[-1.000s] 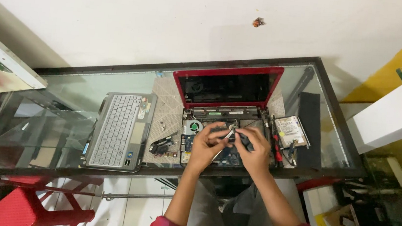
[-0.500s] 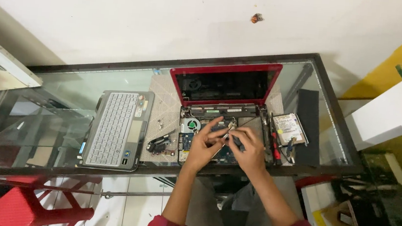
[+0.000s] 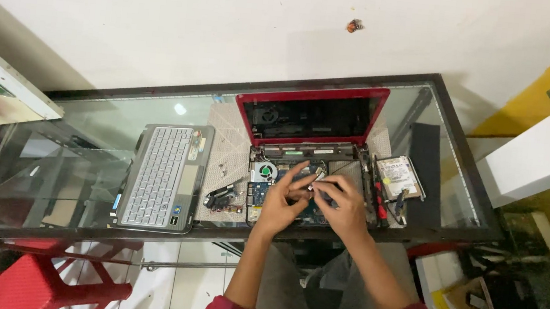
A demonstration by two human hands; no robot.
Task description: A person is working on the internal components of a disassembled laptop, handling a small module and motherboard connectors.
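A small red laptop (image 3: 312, 114) lies open on a glass table (image 3: 90, 123), its top cover removed so the circuit board and a round fan (image 3: 264, 171) show. My left hand (image 3: 282, 199) and my right hand (image 3: 344, 205) rest over the exposed board, fingertips meeting around a small pale part (image 3: 314, 186) near the board's middle. Which hand grips it I cannot tell. Both sleeves are dark red.
The removed grey keyboard panel (image 3: 164, 176) lies left of the laptop. A small black part with wires (image 3: 220, 197) sits between them. A silver hard drive (image 3: 399, 176) and a red-handled screwdriver (image 3: 380, 205) lie to the right. A red stool (image 3: 41, 283) stands below left.
Both hands have stayed over the board, shifting slightly with the fingertips closer together. The view has tilted a little.
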